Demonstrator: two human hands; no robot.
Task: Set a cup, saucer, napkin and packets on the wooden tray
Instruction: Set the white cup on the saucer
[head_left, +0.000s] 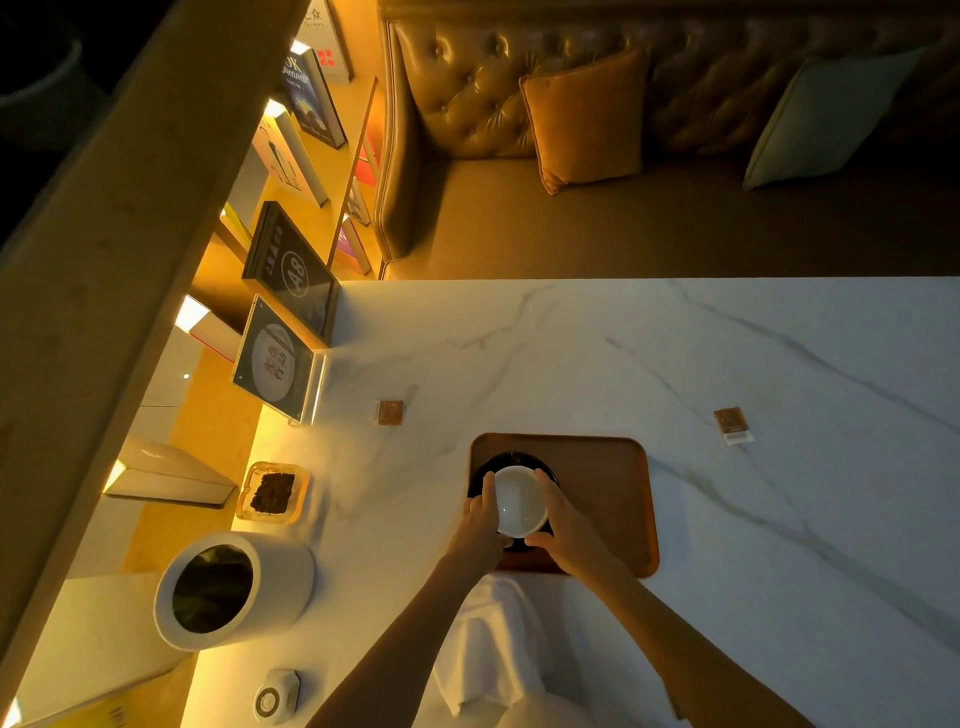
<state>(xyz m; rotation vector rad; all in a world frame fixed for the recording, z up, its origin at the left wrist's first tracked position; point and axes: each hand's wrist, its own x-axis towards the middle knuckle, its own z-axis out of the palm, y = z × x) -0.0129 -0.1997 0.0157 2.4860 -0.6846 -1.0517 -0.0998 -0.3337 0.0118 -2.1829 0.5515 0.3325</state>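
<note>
A white cup (519, 501) stands on a black saucer (511, 460) at the left end of the wooden tray (608, 493). My left hand (480, 519) grips the cup's left side and my right hand (563, 525) its right side. A white napkin (493, 639) lies on the marble table between my forearms, just in front of the tray. One brown packet (390, 412) lies on the table beyond the tray's left corner. A second packet (732, 425) lies to the tray's right.
A white cylindrical pot with a plant (228, 590) stands at the near left. Behind it is a glass ashtray (272, 491) and an acrylic sign stand (278, 364). A small round device (275, 699) sits at the front edge. A leather sofa with cushions (587, 119) faces the table.
</note>
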